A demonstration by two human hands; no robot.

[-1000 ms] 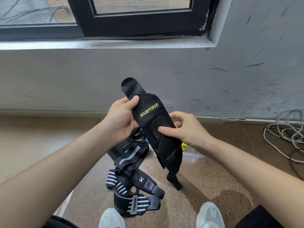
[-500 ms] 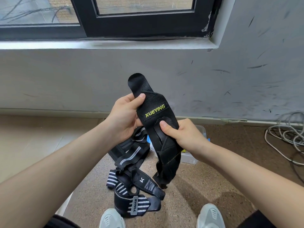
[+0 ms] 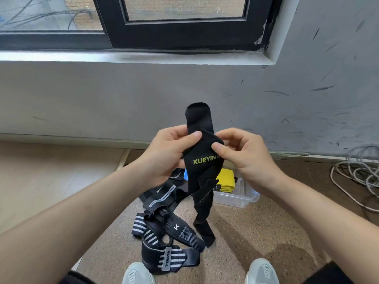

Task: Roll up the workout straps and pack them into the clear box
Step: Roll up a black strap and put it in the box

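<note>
A black strap [image 3: 202,160] with yellow-green "XUEYING" lettering is held up in front of me, its tail hanging down toward the floor. My left hand [image 3: 168,154] pinches its left upper edge with the thumb on top. My right hand [image 3: 242,152] pinches its right upper edge. Its rounded top end sticks up above both hands. On the floor below lies a heap of black straps with white stripes [image 3: 164,232]. The clear box [image 3: 238,196] stands behind the held strap, with a yellow band [image 3: 225,180] and something blue inside.
A grey wall with a black-framed window [image 3: 184,23] rises just ahead. White cable coils [image 3: 359,177] lie on the floor at the right. My two grey shoes [image 3: 260,271] show at the bottom edge. A pale tiled floor [image 3: 51,177] lies to the left.
My right hand has let go of the strap's middle and moved up to pinch its upper right edge. The strap's tail now hangs loose and longer. The view shifted slightly.
</note>
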